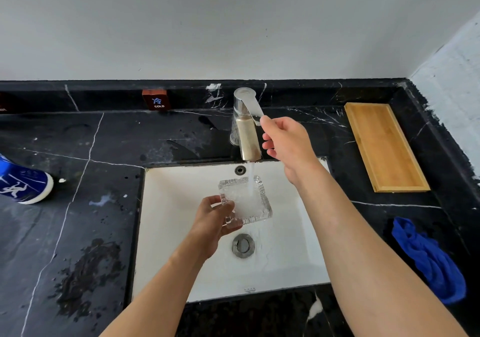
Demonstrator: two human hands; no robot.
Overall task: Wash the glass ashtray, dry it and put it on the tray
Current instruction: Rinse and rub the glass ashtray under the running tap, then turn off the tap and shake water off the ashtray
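Left hand [213,219] clamps the near-left corner of one glass ashtray [245,200], held over the white sink [291,253] under running water. Right hand [284,140] pinches the faucet lever [250,105], thumb on top. One wooden tray [384,145] lies far right, its long axis near-to-far; one blue cloth [428,258] near right, both nearer the right hand.

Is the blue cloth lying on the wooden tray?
No, the blue cloth lies on the black counter, nearer than the wooden tray.
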